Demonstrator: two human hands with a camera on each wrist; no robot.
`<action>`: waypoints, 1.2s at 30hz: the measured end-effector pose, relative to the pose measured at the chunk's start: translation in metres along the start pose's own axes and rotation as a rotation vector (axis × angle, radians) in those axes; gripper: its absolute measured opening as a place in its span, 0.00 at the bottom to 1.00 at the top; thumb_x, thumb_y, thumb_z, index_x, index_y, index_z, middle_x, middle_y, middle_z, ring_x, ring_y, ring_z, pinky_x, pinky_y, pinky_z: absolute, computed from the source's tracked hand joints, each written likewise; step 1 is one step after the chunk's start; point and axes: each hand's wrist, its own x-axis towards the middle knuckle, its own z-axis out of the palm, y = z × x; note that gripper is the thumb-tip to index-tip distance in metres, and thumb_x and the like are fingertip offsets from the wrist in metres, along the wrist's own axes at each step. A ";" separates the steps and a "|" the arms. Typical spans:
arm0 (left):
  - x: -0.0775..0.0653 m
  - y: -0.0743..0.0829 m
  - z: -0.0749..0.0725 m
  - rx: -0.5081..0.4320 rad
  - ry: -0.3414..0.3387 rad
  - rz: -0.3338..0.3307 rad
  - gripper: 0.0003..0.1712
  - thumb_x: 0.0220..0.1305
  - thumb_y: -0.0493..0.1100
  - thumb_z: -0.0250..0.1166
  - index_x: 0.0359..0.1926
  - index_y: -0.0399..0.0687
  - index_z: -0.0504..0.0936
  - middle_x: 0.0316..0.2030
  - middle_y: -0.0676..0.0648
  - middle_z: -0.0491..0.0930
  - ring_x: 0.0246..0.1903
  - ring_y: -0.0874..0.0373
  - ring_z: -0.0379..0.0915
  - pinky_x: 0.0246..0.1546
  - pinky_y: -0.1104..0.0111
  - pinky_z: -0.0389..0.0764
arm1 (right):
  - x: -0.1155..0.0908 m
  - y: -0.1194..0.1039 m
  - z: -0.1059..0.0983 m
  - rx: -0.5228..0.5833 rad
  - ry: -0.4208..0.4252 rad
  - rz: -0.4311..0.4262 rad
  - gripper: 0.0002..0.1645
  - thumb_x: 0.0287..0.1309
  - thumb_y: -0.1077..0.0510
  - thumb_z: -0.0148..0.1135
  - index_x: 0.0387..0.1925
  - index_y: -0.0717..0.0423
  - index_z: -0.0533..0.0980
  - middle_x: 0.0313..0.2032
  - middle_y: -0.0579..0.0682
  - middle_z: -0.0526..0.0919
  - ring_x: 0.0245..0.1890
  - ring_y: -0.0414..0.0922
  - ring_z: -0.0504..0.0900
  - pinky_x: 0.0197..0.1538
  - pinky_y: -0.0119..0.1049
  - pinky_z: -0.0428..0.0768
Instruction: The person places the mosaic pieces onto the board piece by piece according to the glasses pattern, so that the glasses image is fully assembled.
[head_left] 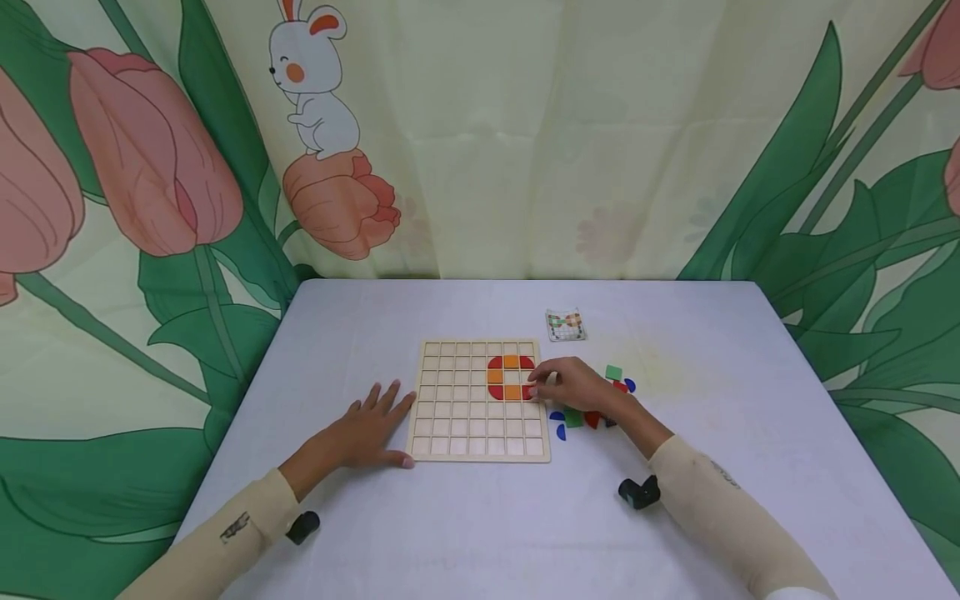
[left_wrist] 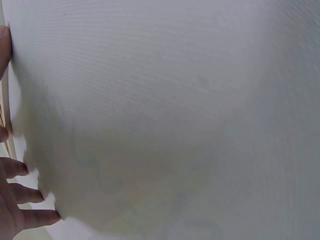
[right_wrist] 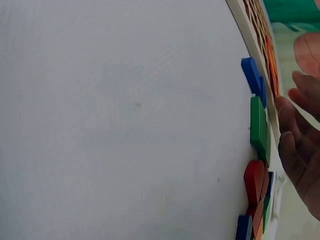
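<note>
A square wooden grid board (head_left: 452,423) lies on the table. Red and orange pieces make a ring in its upper right cells, among them an orange square (head_left: 512,362) and a rounded red piece (head_left: 496,392). My left hand (head_left: 369,435) is spread flat beside the board, with fingertips and thumb at its left edge. My right hand (head_left: 572,385) reaches over the right edge from the side. Its bent fingertips are right at the lower right red piece (head_left: 527,392), thumb and index finger apart, and partly cover the ring's right side. The right wrist view shows those fingers (right_wrist: 288,145) loosely bent.
Loose pieces lie right of the board, partly under my right forearm: green squares (head_left: 613,372), blue pieces (head_left: 561,432) and red ones (head_left: 592,419). A small pattern card (head_left: 566,326) lies behind them. Black wrist cameras (head_left: 640,492) hang at both sleeves. A printed curtain (head_left: 495,167) stands behind the table.
</note>
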 end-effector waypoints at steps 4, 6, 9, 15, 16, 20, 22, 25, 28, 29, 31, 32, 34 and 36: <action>0.000 0.000 -0.001 -0.002 -0.002 0.001 0.65 0.50 0.79 0.65 0.80 0.51 0.52 0.79 0.34 0.45 0.76 0.28 0.41 0.66 0.33 0.60 | -0.007 0.013 -0.010 0.059 0.021 0.010 0.16 0.65 0.50 0.67 0.51 0.50 0.84 0.41 0.46 0.84 0.30 0.43 0.77 0.33 0.32 0.79; -0.001 0.000 -0.001 -0.004 -0.002 0.004 0.65 0.50 0.79 0.65 0.80 0.50 0.52 0.79 0.34 0.45 0.76 0.28 0.41 0.66 0.33 0.60 | -0.011 0.021 -0.016 0.073 0.040 0.035 0.16 0.65 0.51 0.66 0.52 0.51 0.83 0.41 0.49 0.84 0.28 0.44 0.77 0.32 0.33 0.79; -0.001 0.000 -0.001 -0.004 -0.005 0.003 0.66 0.50 0.79 0.65 0.80 0.51 0.52 0.79 0.35 0.45 0.76 0.28 0.41 0.66 0.33 0.60 | -0.018 0.032 -0.026 0.093 0.063 0.097 0.17 0.65 0.51 0.67 0.52 0.51 0.83 0.43 0.51 0.84 0.28 0.45 0.78 0.32 0.34 0.81; 0.000 -0.002 0.001 0.009 -0.003 0.009 0.66 0.50 0.80 0.63 0.80 0.51 0.51 0.79 0.35 0.45 0.76 0.28 0.41 0.66 0.33 0.60 | -0.035 0.057 -0.044 0.068 0.093 0.174 0.17 0.63 0.53 0.68 0.51 0.53 0.83 0.46 0.54 0.84 0.35 0.47 0.80 0.37 0.35 0.83; 0.001 -0.002 0.001 0.006 -0.001 0.011 0.66 0.50 0.80 0.64 0.80 0.51 0.51 0.79 0.34 0.45 0.76 0.27 0.41 0.66 0.33 0.60 | -0.038 0.061 -0.046 0.057 0.095 0.178 0.16 0.63 0.53 0.69 0.51 0.53 0.83 0.46 0.54 0.84 0.37 0.47 0.80 0.38 0.34 0.83; 0.001 -0.001 0.000 0.002 0.001 0.014 0.66 0.50 0.79 0.64 0.80 0.50 0.52 0.79 0.34 0.45 0.75 0.27 0.41 0.66 0.33 0.60 | -0.048 0.073 -0.050 0.028 0.086 0.168 0.16 0.60 0.53 0.71 0.49 0.53 0.84 0.46 0.52 0.84 0.42 0.47 0.78 0.40 0.32 0.81; 0.001 -0.001 -0.001 0.001 0.000 0.013 0.66 0.50 0.79 0.64 0.80 0.50 0.52 0.79 0.34 0.46 0.75 0.27 0.41 0.66 0.33 0.60 | -0.052 0.077 -0.051 0.008 0.080 0.140 0.16 0.59 0.52 0.72 0.47 0.53 0.85 0.45 0.51 0.84 0.42 0.47 0.77 0.39 0.31 0.80; 0.000 -0.002 -0.001 -0.003 0.005 0.012 0.65 0.51 0.79 0.64 0.79 0.50 0.52 0.79 0.34 0.46 0.76 0.27 0.41 0.66 0.33 0.60 | -0.055 0.080 -0.053 -0.023 0.080 0.102 0.15 0.57 0.51 0.74 0.46 0.51 0.86 0.42 0.49 0.83 0.42 0.46 0.76 0.39 0.31 0.79; 0.001 -0.001 -0.002 -0.001 0.003 0.009 0.65 0.51 0.79 0.64 0.80 0.50 0.51 0.79 0.34 0.45 0.76 0.28 0.41 0.66 0.33 0.59 | -0.056 0.082 -0.054 -0.041 0.079 0.097 0.16 0.55 0.51 0.75 0.45 0.50 0.87 0.41 0.47 0.82 0.41 0.46 0.75 0.38 0.30 0.77; 0.001 -0.002 -0.001 0.000 0.004 0.010 0.65 0.51 0.79 0.64 0.80 0.50 0.51 0.79 0.34 0.45 0.76 0.28 0.41 0.66 0.33 0.59 | -0.057 0.082 -0.054 -0.042 0.072 0.094 0.17 0.55 0.51 0.75 0.46 0.51 0.87 0.41 0.48 0.82 0.41 0.46 0.75 0.38 0.30 0.77; 0.001 -0.002 -0.001 0.000 0.004 0.011 0.65 0.51 0.79 0.64 0.80 0.51 0.51 0.79 0.34 0.45 0.76 0.28 0.41 0.66 0.33 0.59 | -0.057 0.083 -0.054 -0.039 0.063 0.098 0.17 0.55 0.52 0.75 0.46 0.52 0.87 0.40 0.49 0.80 0.41 0.46 0.74 0.37 0.29 0.76; 0.001 -0.002 -0.001 -0.004 0.003 0.010 0.65 0.51 0.79 0.64 0.80 0.51 0.51 0.79 0.34 0.45 0.76 0.28 0.41 0.66 0.33 0.59 | -0.058 0.083 -0.054 -0.036 0.057 0.097 0.17 0.56 0.53 0.75 0.47 0.53 0.87 0.40 0.49 0.80 0.41 0.46 0.73 0.37 0.29 0.76; 0.001 -0.002 -0.001 -0.007 0.004 0.011 0.65 0.51 0.79 0.64 0.80 0.50 0.51 0.79 0.34 0.45 0.76 0.28 0.41 0.66 0.33 0.59 | -0.058 0.082 -0.055 -0.033 0.048 0.091 0.16 0.56 0.55 0.74 0.47 0.54 0.87 0.39 0.50 0.79 0.41 0.46 0.73 0.36 0.30 0.76; 0.001 -0.002 0.000 -0.012 0.004 0.011 0.65 0.51 0.79 0.65 0.80 0.50 0.52 0.79 0.34 0.46 0.76 0.27 0.41 0.66 0.33 0.59 | -0.058 0.081 -0.055 -0.035 0.046 0.092 0.15 0.56 0.56 0.74 0.46 0.53 0.88 0.39 0.50 0.79 0.41 0.47 0.73 0.36 0.29 0.75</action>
